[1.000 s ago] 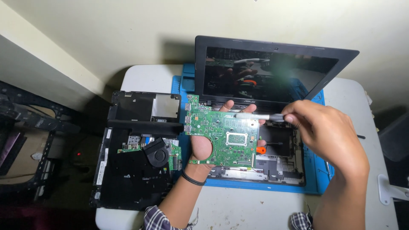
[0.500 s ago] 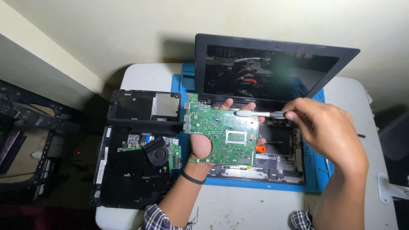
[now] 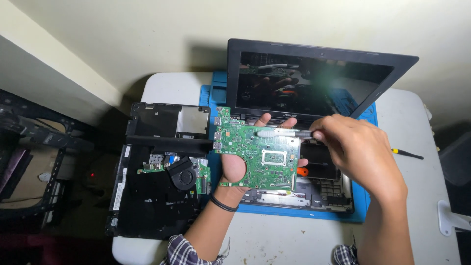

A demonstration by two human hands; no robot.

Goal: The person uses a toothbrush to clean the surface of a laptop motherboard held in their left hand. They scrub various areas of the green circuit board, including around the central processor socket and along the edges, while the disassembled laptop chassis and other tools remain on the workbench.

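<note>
Left hand grips green circuit board from beneath, above the opened laptop base at the table's middle. Right hand pinches a grey tool against the board's upper edge (keep board level, pressure light).

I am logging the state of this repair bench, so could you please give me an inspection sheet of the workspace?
Surface: white table with a blue work mat under the open laptop chassis.
Job's things: green circuit board held above the chassis; grey pen-like tool lying across its upper edge.
Clutter: second dismantled black laptop base with a round fan at the table's left; yellow-handled screwdriver at the right.
Grippers: left hand supports the board from below; right hand grips the tool with its fingers.
Cables: nothing seen.
Surroundings: dark laptop screen upright behind; pale wall; dark metal frame at the left.
</note>
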